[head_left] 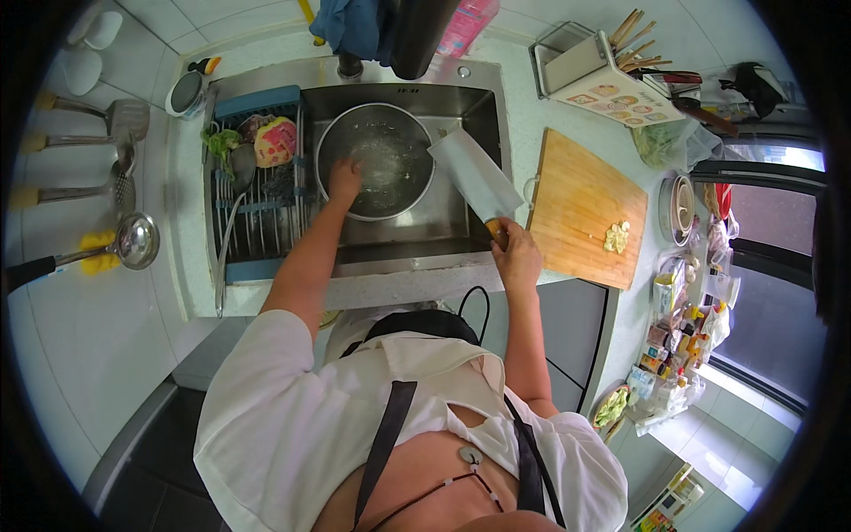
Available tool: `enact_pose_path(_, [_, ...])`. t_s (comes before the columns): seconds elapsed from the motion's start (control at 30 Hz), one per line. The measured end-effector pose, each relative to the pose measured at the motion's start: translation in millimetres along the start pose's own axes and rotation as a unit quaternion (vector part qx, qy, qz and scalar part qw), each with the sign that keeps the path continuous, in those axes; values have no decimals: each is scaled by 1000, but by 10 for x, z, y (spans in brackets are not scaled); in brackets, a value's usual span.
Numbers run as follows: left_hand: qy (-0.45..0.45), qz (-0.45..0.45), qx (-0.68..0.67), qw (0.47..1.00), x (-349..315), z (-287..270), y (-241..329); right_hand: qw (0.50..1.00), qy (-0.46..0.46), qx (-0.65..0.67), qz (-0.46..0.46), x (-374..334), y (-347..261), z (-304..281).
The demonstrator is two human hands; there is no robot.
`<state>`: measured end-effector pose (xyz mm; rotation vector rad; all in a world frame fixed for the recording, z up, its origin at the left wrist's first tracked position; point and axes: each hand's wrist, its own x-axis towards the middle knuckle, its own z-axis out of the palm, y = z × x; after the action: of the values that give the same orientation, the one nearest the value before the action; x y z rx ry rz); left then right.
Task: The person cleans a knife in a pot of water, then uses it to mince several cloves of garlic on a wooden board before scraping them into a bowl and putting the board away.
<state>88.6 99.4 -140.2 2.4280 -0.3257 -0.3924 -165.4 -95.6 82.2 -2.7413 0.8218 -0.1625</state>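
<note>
While the left hand [345, 182] was down in the steel basin [340, 133], grip kinda impossible to tell, the right hand [519, 253] was wrapped round the cleaver [476, 176] handle, blade slanting far-left across the sink [454, 232] toward the basin's rim.

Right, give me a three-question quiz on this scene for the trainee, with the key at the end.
1. Choose one. The right grip holds:
A) a spatula
B) a cleaver
C) a spoon

2. True or false: the left grip holds a ladle.

3. Fill in the blank: the pale slices lie on the wooden ____.

Key:
1. B, held by its handle.
2. False; it reaches into the round metal basin.
3. Cutting board.
</note>
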Motion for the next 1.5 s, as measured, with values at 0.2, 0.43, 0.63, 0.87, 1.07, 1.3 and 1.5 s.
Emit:
enact_pose_path(0.2, [-191, -265, -719, 614, -79, 68, 659, 999, -7, 9, -40, -3, 14, 151])
enact_pose_path(0.43, [-429, -130, -640, 624, -655, -298, 1858, 997, -40, 44, -53, 16, -141, 187])
enact_pose_path(0.63, [-83, 40, -446, 890, -317, -166, 1276, 996, -38, 64, -47, -17, -163, 80])
enact_pose_path(0.87, [38, -13, -191, 981, -205, -659, 800, 997, -6, 63, -54, -116, -102, -90])
enact_pose_path(1.07, [40, 164, 54, 984, -386, -617, 702, 983, 3, 181, -25, -202, -29, -179])
enact_pose_path(1.3, [2, 145, 37, 989, -551, -1002, 822, 882, -164, 396, 197, -172, -80, -305])
enact_pose_path(1.5, [-47, 181, 264, 946, -603, -1278, 987, 949, -111, 272, 119, -182, 104, -170])
